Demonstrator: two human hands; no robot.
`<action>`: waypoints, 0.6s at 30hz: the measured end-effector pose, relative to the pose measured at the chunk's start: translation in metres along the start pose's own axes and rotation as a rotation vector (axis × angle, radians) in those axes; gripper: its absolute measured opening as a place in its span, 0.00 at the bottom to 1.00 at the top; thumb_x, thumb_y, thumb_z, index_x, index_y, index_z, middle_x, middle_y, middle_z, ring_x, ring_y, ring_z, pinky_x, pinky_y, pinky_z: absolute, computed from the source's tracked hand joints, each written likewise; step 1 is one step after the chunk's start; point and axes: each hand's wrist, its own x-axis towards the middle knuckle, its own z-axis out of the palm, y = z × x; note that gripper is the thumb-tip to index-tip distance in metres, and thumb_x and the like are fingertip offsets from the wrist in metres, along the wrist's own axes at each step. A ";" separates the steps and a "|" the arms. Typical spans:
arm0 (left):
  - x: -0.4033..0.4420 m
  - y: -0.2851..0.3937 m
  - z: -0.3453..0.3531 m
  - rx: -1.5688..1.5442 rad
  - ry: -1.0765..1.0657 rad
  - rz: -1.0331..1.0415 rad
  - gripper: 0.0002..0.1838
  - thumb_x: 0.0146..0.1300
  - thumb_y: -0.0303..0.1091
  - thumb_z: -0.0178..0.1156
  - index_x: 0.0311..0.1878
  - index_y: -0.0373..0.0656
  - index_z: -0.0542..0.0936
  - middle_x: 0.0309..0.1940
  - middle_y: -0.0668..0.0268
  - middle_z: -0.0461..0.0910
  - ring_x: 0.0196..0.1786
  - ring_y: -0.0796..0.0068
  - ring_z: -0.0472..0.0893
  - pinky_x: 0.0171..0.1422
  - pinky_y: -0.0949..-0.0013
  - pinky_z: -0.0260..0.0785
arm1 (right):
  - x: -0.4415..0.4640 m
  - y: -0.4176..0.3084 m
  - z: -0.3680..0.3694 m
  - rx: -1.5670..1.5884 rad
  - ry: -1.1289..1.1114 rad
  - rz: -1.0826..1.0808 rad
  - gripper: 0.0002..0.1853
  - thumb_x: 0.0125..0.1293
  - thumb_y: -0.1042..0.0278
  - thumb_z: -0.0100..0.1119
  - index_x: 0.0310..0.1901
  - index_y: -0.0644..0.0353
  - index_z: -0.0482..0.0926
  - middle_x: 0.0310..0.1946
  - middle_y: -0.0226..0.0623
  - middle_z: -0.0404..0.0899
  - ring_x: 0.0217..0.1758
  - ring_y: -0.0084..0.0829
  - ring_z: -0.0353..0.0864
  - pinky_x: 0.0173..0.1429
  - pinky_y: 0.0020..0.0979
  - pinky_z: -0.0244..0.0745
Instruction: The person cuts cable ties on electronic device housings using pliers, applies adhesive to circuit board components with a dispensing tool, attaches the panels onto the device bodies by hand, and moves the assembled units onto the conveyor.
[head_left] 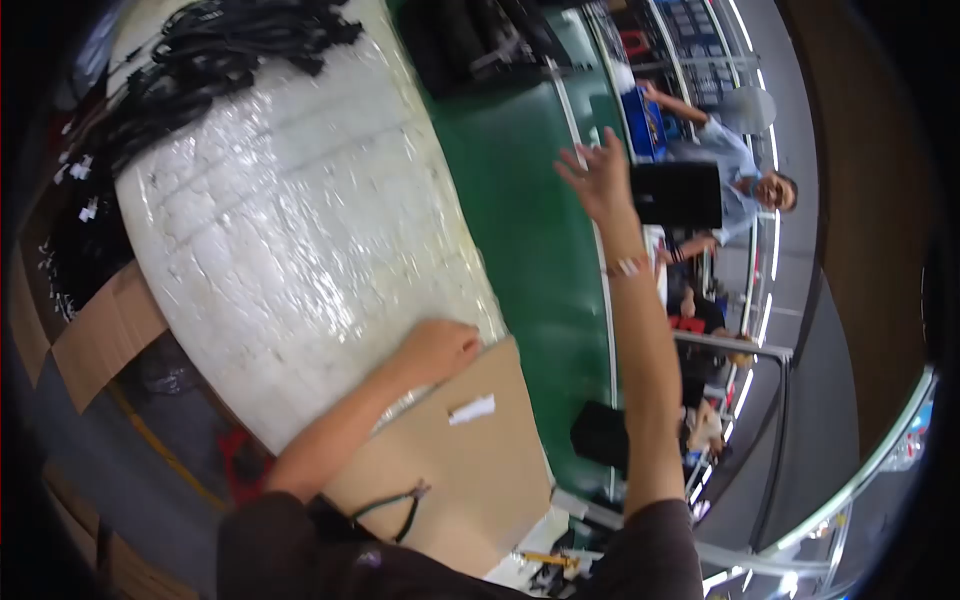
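My left hand (440,350) is closed, resting by the edge of the table, just beyond a brown cardboard sheet or box (455,460). Whatever its curled fingers may hold is hidden. Raised over the green floor at the right, my right hand (602,180) has its fingers spread and nothing in it. A white label (472,409) sits on the cardboard. Nearer my body lies a pair of pliers (412,512) with dark handles. Shiny clear plastic covers the white table (290,220) beside my left arm.
Black cables (220,60) are heaped at the table's far end. A green floor (510,200) runs alongside. Across it, a co-worker (735,165) in light blue stands by a blue bin (643,122) and a black box (677,195). The view is tilted sideways.
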 end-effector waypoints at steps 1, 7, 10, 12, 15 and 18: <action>0.000 -0.002 0.001 -0.033 0.007 0.002 0.11 0.60 0.36 0.56 0.26 0.41 0.76 0.23 0.54 0.76 0.30 0.49 0.77 0.33 0.53 0.68 | 0.044 0.023 0.024 0.137 0.016 0.038 0.49 0.61 0.41 0.60 0.72 0.61 0.45 0.71 0.53 0.46 0.70 0.58 0.57 0.69 0.61 0.58; 0.009 0.002 -0.011 -0.067 0.005 -0.031 0.10 0.60 0.35 0.56 0.26 0.41 0.76 0.24 0.54 0.76 0.30 0.50 0.77 0.34 0.54 0.69 | 0.106 0.061 0.115 0.205 -0.260 0.185 0.52 0.56 0.35 0.58 0.74 0.56 0.47 0.75 0.50 0.42 0.76 0.60 0.40 0.72 0.69 0.38; 0.011 0.002 -0.004 -0.059 -0.009 -0.019 0.11 0.62 0.36 0.56 0.27 0.39 0.75 0.25 0.55 0.76 0.31 0.50 0.77 0.34 0.55 0.69 | 0.094 0.055 0.119 0.324 -0.354 0.146 0.42 0.57 0.49 0.54 0.70 0.59 0.54 0.72 0.50 0.50 0.74 0.59 0.47 0.71 0.70 0.37; 0.014 0.002 -0.007 -0.091 0.004 -0.039 0.10 0.62 0.33 0.56 0.28 0.38 0.74 0.25 0.55 0.75 0.29 0.51 0.76 0.33 0.57 0.68 | 0.091 0.056 0.117 0.345 -0.292 0.115 0.40 0.56 0.50 0.53 0.68 0.60 0.56 0.71 0.51 0.51 0.73 0.59 0.50 0.70 0.71 0.37; 0.015 -0.002 -0.009 -0.206 0.059 -0.019 0.07 0.63 0.30 0.57 0.31 0.38 0.75 0.24 0.57 0.75 0.26 0.60 0.75 0.32 0.63 0.68 | 0.082 0.051 0.101 0.401 -0.179 0.094 0.33 0.54 0.54 0.51 0.61 0.61 0.64 0.66 0.50 0.62 0.67 0.58 0.60 0.67 0.75 0.39; 0.017 -0.005 -0.005 -0.358 0.083 -0.134 0.04 0.64 0.28 0.58 0.35 0.38 0.76 0.23 0.59 0.73 0.25 0.73 0.73 0.32 0.69 0.67 | 0.074 0.053 0.044 0.520 -0.225 0.123 0.18 0.51 0.57 0.53 0.41 0.58 0.75 0.42 0.42 0.79 0.48 0.45 0.78 0.57 0.58 0.70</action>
